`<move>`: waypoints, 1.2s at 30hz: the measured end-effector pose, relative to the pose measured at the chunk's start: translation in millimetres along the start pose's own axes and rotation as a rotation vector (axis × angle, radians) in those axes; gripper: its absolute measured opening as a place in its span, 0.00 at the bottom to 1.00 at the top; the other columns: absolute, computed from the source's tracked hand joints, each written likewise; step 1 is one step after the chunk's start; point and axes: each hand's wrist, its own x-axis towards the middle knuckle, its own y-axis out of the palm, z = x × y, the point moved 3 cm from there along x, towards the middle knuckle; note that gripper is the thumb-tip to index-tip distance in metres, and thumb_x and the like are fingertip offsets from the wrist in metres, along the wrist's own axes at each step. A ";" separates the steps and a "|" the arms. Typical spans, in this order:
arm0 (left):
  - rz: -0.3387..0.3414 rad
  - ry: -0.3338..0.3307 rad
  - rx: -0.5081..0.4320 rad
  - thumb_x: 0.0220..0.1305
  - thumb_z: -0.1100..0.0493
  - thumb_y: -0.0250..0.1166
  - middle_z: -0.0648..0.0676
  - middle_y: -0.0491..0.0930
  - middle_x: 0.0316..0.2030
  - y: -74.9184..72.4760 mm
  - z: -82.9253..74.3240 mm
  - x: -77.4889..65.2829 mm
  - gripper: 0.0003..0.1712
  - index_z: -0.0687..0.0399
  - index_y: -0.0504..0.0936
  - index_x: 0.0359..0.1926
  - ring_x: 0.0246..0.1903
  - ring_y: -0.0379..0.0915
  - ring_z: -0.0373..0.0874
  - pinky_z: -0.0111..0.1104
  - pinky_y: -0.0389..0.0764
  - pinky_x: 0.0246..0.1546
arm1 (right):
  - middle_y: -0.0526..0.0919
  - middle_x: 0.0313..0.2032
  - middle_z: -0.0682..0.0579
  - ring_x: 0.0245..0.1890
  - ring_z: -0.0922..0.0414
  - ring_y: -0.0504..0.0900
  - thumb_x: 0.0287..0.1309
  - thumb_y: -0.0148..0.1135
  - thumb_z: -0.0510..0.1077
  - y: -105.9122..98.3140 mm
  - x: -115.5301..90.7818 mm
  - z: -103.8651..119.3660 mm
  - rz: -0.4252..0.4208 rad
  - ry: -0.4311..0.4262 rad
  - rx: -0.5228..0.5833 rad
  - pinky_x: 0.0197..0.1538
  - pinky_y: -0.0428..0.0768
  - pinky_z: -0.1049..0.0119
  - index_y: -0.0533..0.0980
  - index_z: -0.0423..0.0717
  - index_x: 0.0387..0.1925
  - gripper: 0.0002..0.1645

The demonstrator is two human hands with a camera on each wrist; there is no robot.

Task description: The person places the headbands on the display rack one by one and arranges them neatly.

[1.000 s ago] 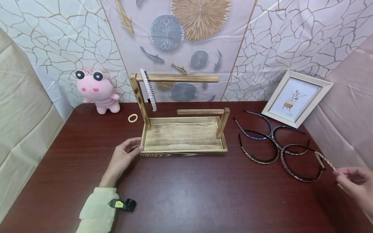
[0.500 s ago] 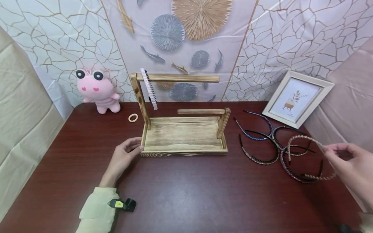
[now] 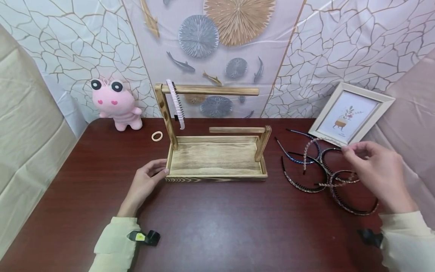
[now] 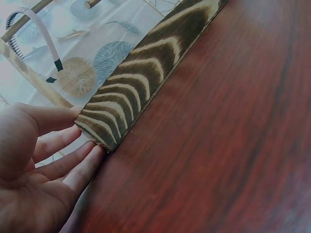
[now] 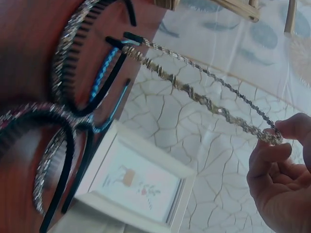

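Observation:
My left hand (image 3: 147, 182) holds the left end of a wooden stand (image 3: 215, 178), a shallow tray with two horizontal bars. In the left wrist view, thumb and fingertips meet its striped corner (image 4: 109, 111). A pale pink toothed headband (image 3: 176, 104) hangs on the upper bar (image 3: 217, 90). My right hand (image 3: 380, 172) pinches a gold, twisted, beaded headband (image 5: 204, 99) at its curved middle, raised with its ends pointing left. Behind it in the head view lie several headbands, among them a blue one (image 3: 295, 160) and a glittery dark one (image 3: 353, 209).
A white picture frame (image 3: 382, 101) leans at the back right, close to the headbands. At the back left sits a pink plush toy (image 3: 113, 100), with a small beige ring (image 3: 157, 136) near the stand. Patterned cloth (image 3: 248, 68) hangs behind the dark red table (image 3: 217, 226).
My right hand has brought the gold headband from the far right leftward and up, over the other headbands. The left hand stays at the stand's end; the head view has shifted slightly.

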 end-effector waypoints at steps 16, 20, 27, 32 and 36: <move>0.001 -0.012 -0.002 0.66 0.56 0.68 0.58 0.79 0.58 -0.2 -0.2 1.0 0.25 0.56 0.77 0.62 0.56 0.75 0.46 0.21 0.75 0.46 | 0.80 0.19 0.79 0.19 0.77 0.80 0.64 0.65 0.51 33.0 37.3 39.0 0.019 0.015 0.278 0.35 0.72 0.85 0.82 0.40 0.42 0.17; 0.002 -0.009 -0.001 0.66 0.56 0.68 0.59 0.79 0.58 -0.4 0.1 0.9 0.25 0.57 0.77 0.62 0.56 0.76 0.44 0.22 0.75 0.47 | 0.81 0.21 0.79 0.22 0.76 0.81 0.64 0.65 0.46 40.6 46.9 51.3 0.030 0.000 0.368 0.27 0.75 0.82 0.81 0.38 0.44 0.15; -0.003 -0.006 0.002 0.66 0.58 0.67 0.59 0.79 0.57 0.1 1.8 2.0 0.24 0.57 0.77 0.61 0.56 0.76 0.46 0.22 0.75 0.47 | 0.82 0.24 0.77 0.28 0.76 0.83 0.64 0.63 0.40 53.2 61.3 70.2 0.040 -0.031 0.473 0.34 0.77 0.83 0.80 0.36 0.46 0.13; -0.012 -0.004 0.006 0.65 0.58 0.68 0.58 0.79 0.57 0.0 1.2 2.3 0.23 0.57 0.78 0.61 0.54 0.76 0.44 0.22 0.76 0.46 | 0.82 0.24 0.76 0.27 0.74 0.83 0.63 0.63 0.38 59.1 69.9 86.5 0.015 -0.042 0.526 0.34 0.78 0.82 0.80 0.35 0.46 0.12; -0.013 0.001 0.002 0.65 0.59 0.68 0.58 0.80 0.57 0.4 0.2 1.8 0.23 0.57 0.78 0.60 0.52 0.77 0.40 0.22 0.76 0.46 | 0.82 0.24 0.76 0.29 0.74 0.83 0.63 0.63 0.37 61.2 75.0 99.9 -0.013 -0.069 0.549 0.36 0.78 0.82 0.80 0.35 0.46 0.11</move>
